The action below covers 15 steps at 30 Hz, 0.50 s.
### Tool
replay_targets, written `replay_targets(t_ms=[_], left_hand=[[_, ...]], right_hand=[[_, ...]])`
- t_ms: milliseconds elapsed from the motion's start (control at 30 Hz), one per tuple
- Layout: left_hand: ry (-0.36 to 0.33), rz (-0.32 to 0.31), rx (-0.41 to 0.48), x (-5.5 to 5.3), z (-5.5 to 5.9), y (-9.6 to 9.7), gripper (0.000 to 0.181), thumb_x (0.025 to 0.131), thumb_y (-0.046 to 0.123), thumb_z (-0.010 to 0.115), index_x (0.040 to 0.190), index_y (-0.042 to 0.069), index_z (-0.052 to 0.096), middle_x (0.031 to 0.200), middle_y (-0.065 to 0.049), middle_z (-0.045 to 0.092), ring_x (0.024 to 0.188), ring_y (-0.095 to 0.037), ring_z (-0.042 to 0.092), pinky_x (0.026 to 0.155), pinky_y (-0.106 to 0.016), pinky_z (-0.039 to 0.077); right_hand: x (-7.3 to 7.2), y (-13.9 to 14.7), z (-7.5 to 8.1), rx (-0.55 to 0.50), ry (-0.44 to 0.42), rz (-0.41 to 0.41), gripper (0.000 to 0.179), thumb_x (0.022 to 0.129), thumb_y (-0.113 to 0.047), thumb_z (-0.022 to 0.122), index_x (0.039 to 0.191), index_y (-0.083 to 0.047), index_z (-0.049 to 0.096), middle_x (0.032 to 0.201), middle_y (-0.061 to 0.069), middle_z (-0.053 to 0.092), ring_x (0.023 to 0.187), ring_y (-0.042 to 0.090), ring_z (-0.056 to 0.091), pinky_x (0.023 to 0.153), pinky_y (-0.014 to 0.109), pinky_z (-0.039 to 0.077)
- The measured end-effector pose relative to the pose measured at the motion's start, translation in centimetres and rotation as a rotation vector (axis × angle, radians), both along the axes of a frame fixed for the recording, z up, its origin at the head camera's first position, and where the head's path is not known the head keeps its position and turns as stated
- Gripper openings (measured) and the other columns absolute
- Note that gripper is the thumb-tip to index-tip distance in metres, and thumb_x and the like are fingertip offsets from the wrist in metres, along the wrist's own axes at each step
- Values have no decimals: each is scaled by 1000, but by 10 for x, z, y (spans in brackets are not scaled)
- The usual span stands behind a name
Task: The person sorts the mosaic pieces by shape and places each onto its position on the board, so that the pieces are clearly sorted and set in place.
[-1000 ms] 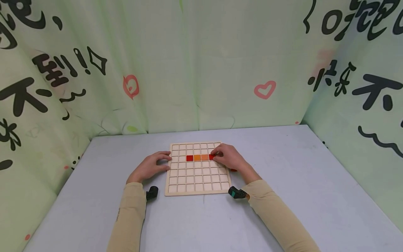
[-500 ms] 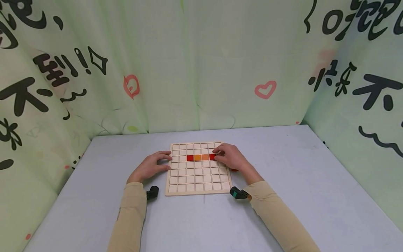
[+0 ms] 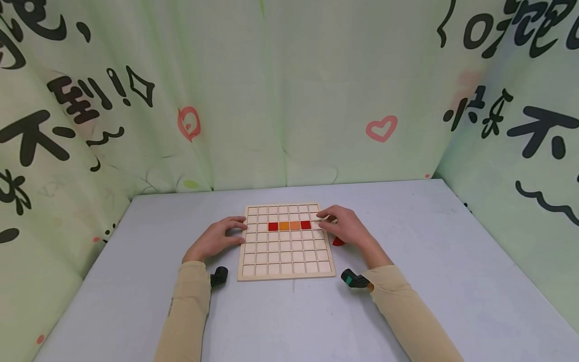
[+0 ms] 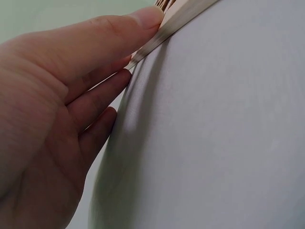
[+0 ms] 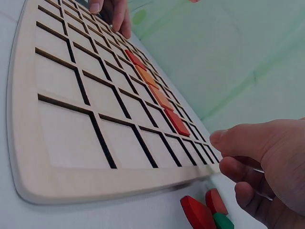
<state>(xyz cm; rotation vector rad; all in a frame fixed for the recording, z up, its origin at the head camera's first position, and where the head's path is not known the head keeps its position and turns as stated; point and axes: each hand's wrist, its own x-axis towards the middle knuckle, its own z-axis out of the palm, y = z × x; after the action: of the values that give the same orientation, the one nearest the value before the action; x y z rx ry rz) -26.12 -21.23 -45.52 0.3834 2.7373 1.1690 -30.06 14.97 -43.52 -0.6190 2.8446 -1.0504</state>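
A square wooden grid board (image 3: 286, 257) lies on the table. Across its third row from the back run a red tile (image 3: 273, 227), two orange tiles (image 3: 289, 226) and another red tile (image 3: 305, 225), each in its own cell. My left hand (image 3: 214, 239) rests at the board's left edge, thumb and fingertips touching the rim, fingers fairly straight. Over the right rim hovers my right hand (image 3: 348, 226), fingers relaxed and holding nothing. In the right wrist view, a loose red piece (image 5: 198, 213), an orange-red piece (image 5: 217, 202) and a green piece (image 5: 223, 221) lie below that hand.
The pale table (image 3: 289, 322) extends around the board on every side. Green curtains (image 3: 289, 100) with black writing and red hearts stand behind it and along both sides. A small black wrist camera (image 3: 354, 279) sits on the right wrist, another on the left (image 3: 219, 276).
My right hand has let go of the right-hand red tile and drawn back to the right, leaving it in its cell. The left hand stays put.
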Motion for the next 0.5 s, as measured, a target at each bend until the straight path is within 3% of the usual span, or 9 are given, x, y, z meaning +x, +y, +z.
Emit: replay_targets(t_ms=[500], left_hand=[[-8, 14, -7, 0, -1, 1, 40, 88, 21, 74, 124, 8, 66, 149, -4, 46, 142, -30, 33, 115, -47, 30]], right_hand=[[11, 55, 1, 54, -25, -99, 31, 93, -20, 66, 122, -7, 67, 118, 11, 65, 102, 28, 61, 85, 43, 54]])
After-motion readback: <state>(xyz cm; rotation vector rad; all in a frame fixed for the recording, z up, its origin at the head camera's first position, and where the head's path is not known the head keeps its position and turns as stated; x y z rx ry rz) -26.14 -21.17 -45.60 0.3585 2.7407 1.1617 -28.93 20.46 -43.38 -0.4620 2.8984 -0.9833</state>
